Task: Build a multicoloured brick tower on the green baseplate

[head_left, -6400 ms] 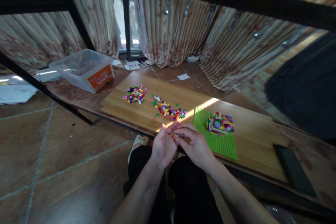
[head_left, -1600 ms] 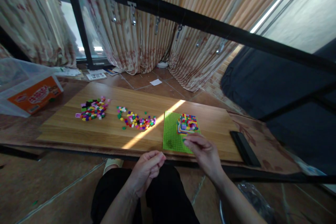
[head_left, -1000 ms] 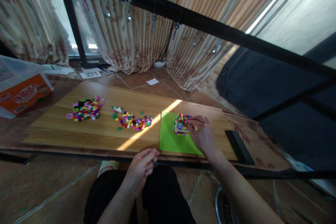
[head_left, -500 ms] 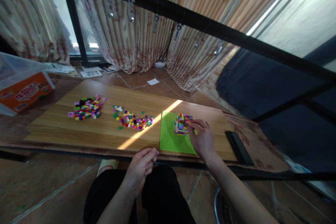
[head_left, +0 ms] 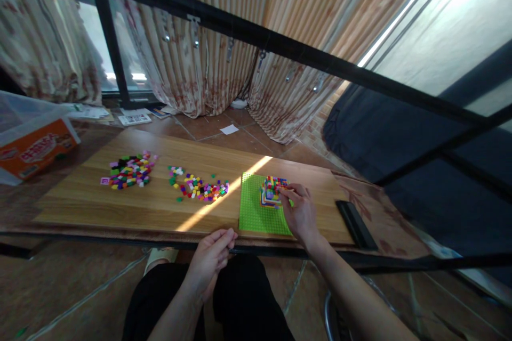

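Observation:
A small block structure of multicoloured toy bricks [head_left: 270,195] stands on a green studded baseplate [head_left: 252,216]. My right hand [head_left: 301,216] reaches over its right side, thumb and forefinger pinched together at the upper bricks. Whatever is between those fingertips is too small to make out. Below the table's front edge, just left of the baseplate, my left hand [head_left: 212,256] is closed, thumb pressed against curled fingers. Its palm is hidden, so I cannot see what it holds. Left of the baseplate lies a scattered group of loose bricks [head_left: 206,191].
Farther left on the wooden tabletop [head_left: 88,208] is a larger pile of bricks [head_left: 132,170]. A clear plastic box with an orange label [head_left: 40,152] stands at the far left. To the right lies a long black object [head_left: 356,225]. A dark metal bar [head_left: 256,37] crosses above.
The whole view has shifted slightly, so the table appears a little farther left and lower. My right hand stays pinched at the brick structure; my left hand remains closed.

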A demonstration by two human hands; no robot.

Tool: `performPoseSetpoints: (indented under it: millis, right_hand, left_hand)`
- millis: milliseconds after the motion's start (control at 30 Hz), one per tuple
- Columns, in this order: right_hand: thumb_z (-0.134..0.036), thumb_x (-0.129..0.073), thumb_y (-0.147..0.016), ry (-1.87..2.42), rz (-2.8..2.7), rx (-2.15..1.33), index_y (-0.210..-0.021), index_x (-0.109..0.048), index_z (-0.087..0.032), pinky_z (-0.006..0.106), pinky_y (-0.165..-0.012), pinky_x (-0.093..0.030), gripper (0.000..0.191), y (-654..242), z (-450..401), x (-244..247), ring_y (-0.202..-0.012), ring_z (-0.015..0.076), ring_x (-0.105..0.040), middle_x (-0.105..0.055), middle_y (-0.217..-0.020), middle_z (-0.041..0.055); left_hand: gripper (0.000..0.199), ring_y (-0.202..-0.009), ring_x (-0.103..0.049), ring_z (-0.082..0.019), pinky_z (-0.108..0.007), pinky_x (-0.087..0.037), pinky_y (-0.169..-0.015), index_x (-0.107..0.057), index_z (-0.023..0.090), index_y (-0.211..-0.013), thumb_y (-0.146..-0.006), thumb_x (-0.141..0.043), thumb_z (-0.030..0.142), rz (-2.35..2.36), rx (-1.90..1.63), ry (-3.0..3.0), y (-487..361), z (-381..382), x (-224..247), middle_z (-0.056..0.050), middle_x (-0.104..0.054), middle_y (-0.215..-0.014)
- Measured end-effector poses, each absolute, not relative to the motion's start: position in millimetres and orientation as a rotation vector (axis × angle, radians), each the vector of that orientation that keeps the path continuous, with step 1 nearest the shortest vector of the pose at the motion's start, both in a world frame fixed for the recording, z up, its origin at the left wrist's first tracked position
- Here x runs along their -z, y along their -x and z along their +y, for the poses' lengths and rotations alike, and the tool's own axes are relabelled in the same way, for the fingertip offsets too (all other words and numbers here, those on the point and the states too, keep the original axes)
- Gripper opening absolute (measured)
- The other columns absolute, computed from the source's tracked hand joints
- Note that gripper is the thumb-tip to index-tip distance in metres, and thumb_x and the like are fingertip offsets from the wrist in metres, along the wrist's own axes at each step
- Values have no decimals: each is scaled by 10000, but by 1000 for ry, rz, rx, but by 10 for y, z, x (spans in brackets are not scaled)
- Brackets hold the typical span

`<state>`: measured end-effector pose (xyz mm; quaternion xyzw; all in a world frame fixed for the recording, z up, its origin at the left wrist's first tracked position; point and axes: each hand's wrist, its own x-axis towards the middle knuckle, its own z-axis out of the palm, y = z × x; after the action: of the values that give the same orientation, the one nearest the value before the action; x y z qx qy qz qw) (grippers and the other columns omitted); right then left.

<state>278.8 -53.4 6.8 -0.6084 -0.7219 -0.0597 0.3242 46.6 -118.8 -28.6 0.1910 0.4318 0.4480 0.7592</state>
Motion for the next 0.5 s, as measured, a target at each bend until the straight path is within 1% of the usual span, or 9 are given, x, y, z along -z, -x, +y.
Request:
performPoseSetpoints:
  millis: [100, 233, 267, 333, 433, 500]
  right_hand:
    - [-310, -485, -914, 1592, -1859, 163, -1042, -723, -255, 425, -847, -485, 276, -2795, -570, -60, -948, 222, -555, -631, -1038, 88]
    - [-297, -486, -917, 1544, -1773, 117, -1134, -676, -248, 440, -889, -487, 293, -2659, -775, -94, -1018, 230, -559, -631, -1081, 94]
    - [-285, -494, -914, 1511, -1776, 59, -1123, -678, -247, 430, -897, -490, 281, -2583, -861, -103, -1021, 224, -565, -634, -1084, 90]
    - [-266, -527, -903, 1445, -1809, -125, -1033, -707, -258, 396, -900, -500, 222, -2392, -1052, -107, -1004, 206, -586, -648, -1049, 74]
    - [-248, -577, -881, 1372, -1876, -481, -1033, -704, -278, 325, -829, -531, 200, -2095, -1300, -76, -958, 175, -614, -656, -1042, 54]
    - [-226, -587, -874, 1347, -1861, -627, -999, -707, -276, 297, -788, -535, 180, -1963, -1389, -54, -899, 155, -626, -666, -985, 39]
  left_hand:
    - [389, -414, -222, 27, -165, -92, -399, -650, 107, -757, -602, -797, 432, 940, -987, -408, -456, -1200, 272, 42, -497, -637]
    - [394, -415, -214, 26, -166, -96, -398, -649, 111, -762, -621, -784, 453, 932, -996, -418, -460, -1202, 264, 42, -493, -640]
    - [395, -417, -211, 26, -167, -94, -399, -649, 110, -759, -625, -782, 457, 926, -992, -424, -465, -1201, 261, 42, -491, -639]
    - [392, -423, -214, 24, -170, -93, -404, -652, 109, -758, -631, -781, 457, 908, -972, -440, -475, -1201, 252, 39, -492, -641]
    - [377, -430, -219, 19, -175, -99, -410, -639, 110, -718, -633, -788, 447, 852, -932, -462, -483, -1216, 233, 40, -480, -621]
    - [374, -428, -209, 17, -177, -98, -413, -622, 112, -687, -625, -798, 436, 807, -899, -467, -477, -1233, 220, 49, -456, -588]
